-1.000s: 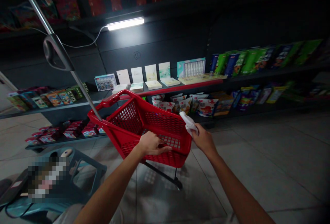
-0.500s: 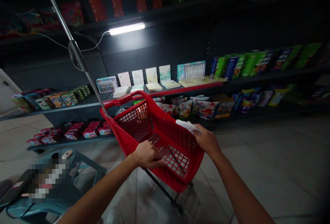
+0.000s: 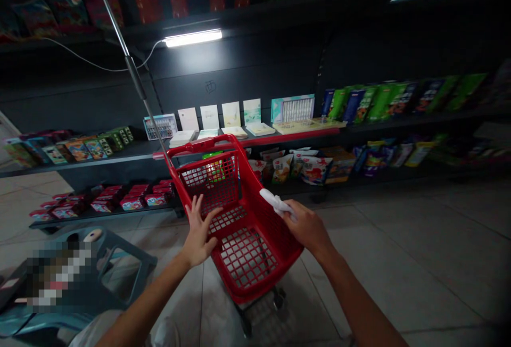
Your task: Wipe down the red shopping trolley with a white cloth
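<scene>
A red plastic shopping basket on wheels (image 3: 239, 214) stands upright on the tiled floor in front of me, its long metal pull handle (image 3: 136, 78) rising up to the left. My left hand (image 3: 198, 232) rests on the basket's left rim with its fingers spread. At the basket's right rim, my right hand (image 3: 305, 225) is closed on a white cloth (image 3: 275, 202). A green packet (image 3: 213, 163) shows through the mesh at the basket's far end.
Dark shelves run along the back, with cards and paint sets (image 3: 223, 118), snack bags (image 3: 295, 163), green packets (image 3: 383, 99) and red boxes (image 3: 120, 200). A blue-grey plastic stool (image 3: 115, 272) stands at lower left. Tiled floor (image 3: 399, 262) spreads to the right.
The basket has swung from tilted on its side to upright on its wheels. My left hand went from gripping the rim to resting open on it. The right hand kept the cloth.
</scene>
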Tool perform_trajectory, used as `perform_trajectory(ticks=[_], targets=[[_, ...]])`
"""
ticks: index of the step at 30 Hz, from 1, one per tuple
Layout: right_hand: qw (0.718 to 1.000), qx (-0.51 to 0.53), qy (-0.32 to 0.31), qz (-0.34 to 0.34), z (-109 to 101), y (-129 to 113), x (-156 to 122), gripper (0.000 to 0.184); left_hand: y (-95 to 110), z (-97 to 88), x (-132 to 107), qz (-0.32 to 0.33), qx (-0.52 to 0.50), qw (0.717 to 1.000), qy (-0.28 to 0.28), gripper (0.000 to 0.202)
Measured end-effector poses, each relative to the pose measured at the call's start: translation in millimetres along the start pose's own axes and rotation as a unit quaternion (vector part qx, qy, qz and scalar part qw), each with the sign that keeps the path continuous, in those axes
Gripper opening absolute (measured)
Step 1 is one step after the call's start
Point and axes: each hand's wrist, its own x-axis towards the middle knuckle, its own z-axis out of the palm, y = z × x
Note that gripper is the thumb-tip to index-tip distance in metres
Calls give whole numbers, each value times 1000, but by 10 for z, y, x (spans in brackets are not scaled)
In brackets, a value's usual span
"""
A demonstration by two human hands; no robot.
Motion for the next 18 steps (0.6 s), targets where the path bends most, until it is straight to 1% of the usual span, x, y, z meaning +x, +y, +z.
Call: perform_trajectory(ticks=[2,3,5,12,16,18], targets=[[999,28,-9,-14,37,-66,-14,18,-112,51,-95,-73,-65,995,23,77],[999,41,-11,-22,61,-99,-20,19,-167,67,-129,-98,-94,990,26,78],[997,62,-8,-35,116,-161,-30,20,-266,70,-167,-117,-135,984,25,79],[990,124,2,-59,294,-322,13,27,-472,-78,-211,-97,-163,982,15,80],[986,156,30,-45,398,-358,76,27,-561,-148,-254,-83,-198,977,9,83],[984,162,50,-49,461,-361,104,28,-607,-179,-271,-74,-227,971,5,85]])
